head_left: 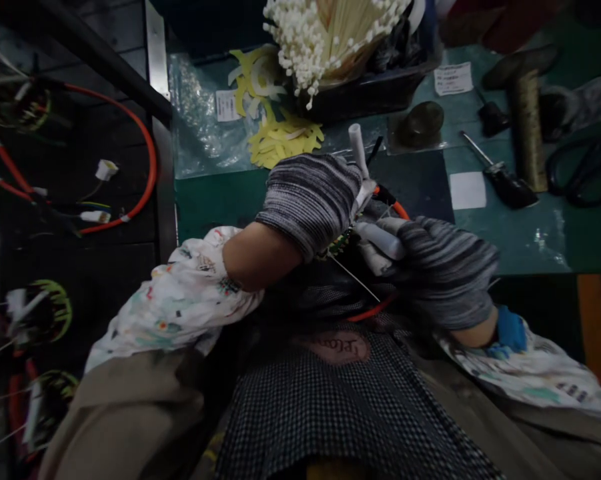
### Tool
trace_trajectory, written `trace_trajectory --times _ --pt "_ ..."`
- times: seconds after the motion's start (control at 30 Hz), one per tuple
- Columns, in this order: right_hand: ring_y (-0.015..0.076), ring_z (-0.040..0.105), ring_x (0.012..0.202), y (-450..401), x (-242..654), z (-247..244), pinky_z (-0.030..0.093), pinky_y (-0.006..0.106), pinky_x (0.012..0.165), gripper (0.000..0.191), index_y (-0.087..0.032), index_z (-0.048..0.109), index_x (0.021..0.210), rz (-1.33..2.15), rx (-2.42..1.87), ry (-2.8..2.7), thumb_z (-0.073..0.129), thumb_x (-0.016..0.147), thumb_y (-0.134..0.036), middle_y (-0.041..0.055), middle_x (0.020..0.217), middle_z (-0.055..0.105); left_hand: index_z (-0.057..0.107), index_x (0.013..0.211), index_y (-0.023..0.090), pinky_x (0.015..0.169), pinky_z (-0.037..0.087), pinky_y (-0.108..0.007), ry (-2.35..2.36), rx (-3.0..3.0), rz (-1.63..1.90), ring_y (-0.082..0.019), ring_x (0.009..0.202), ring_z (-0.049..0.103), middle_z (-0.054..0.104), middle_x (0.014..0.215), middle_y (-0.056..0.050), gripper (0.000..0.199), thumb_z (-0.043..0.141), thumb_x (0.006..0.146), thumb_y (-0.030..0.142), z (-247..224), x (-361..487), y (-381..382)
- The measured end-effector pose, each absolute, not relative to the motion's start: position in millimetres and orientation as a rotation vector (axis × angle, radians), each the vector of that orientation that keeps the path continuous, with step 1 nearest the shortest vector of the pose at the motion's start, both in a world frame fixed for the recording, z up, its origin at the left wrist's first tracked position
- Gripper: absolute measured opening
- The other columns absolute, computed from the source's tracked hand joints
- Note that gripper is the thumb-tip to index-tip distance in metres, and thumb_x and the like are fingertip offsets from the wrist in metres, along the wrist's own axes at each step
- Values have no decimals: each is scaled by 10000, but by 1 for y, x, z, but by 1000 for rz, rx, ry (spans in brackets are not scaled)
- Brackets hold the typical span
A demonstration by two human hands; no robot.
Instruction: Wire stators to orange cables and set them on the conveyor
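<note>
My left hand (313, 203), in a grey striped glove, is closed over the far side of a dark round part with a green edge (337, 245), which looks like a motor stator. A white tube (357, 150) sticks up by its fingertips. My right hand (443, 270), gloved alike, has its fingers bent in at the part's right side; white coverings (380, 241) show at the fingertips. What either hand pinches is hidden. An orange cable (397, 205) emerges between the hands, and a thin pale string (353, 277) runs down toward my lap.
Yellow cut pieces (283, 141) lie beyond my left hand. A dark bin (360, 97) holds white-tipped sticks (305, 50). Rightward on the table are a screwdriver (505, 177) and a hammer (527, 127). More wound parts with orange cables (153, 150) stand at left.
</note>
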State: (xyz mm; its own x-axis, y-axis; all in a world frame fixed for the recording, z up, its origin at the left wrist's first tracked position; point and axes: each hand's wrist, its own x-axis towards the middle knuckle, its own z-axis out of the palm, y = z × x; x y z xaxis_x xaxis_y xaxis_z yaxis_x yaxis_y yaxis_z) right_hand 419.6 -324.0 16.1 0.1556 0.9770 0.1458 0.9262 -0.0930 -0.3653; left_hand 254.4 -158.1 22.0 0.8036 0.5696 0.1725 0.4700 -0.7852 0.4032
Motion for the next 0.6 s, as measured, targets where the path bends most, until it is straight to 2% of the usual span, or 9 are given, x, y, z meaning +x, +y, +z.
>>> trace_trajectory --times 0.13,0.27,0.37,0.47,0.53,0.6 --pt "286 714 848 -317 415 14 546 401 766 536 -206 833 1188 410 -2110 -1692 664 950 -654 139 970 779 755 969 116 1052 636 -559 846 2704 281 -297 860 748 721 851 -106 562 568 1100 630 27 272 -151" --pt "291 719 801 -317 415 15 562 415 736 504 -215 848 1049 339 -2103 -1703 618 977 -657 126 865 754 772 985 75 992 638 -646 1010 2657 32 -378 926 770 741 875 -156 490 593 1102 515 47 289 -157" --pt "295 773 884 -332 421 16 612 432 772 369 -263 858 1116 318 -2009 -1694 641 996 -536 94 1014 832 794 1020 83 925 653 -645 1119 2638 -148 -435 991 780 761 926 -183 458 580 1109 477 61 293 -164" --pt "286 812 927 -345 433 20 668 452 832 261 -277 847 1124 454 -1940 -1311 732 961 -445 63 1066 853 806 1130 97 879 659 -631 1034 2666 -164 -440 1013 784 791 1026 -203 491 464 1153 448 60 282 -169" --pt "297 827 962 -340 444 23 683 481 868 251 -289 848 1114 540 -1923 -1061 758 966 -470 58 1073 857 798 1218 105 931 661 -608 948 2699 -45 -426 1087 780 805 1130 -210 496 466 1151 467 53 267 -173" --pt "307 822 1095 -318 457 23 672 516 985 322 -291 835 1211 559 -1884 -1015 713 1019 -519 70 1175 848 771 1308 107 1082 629 -580 863 2730 138 -414 1254 740 782 1304 -219 519 569 1106 541 45 250 -178"
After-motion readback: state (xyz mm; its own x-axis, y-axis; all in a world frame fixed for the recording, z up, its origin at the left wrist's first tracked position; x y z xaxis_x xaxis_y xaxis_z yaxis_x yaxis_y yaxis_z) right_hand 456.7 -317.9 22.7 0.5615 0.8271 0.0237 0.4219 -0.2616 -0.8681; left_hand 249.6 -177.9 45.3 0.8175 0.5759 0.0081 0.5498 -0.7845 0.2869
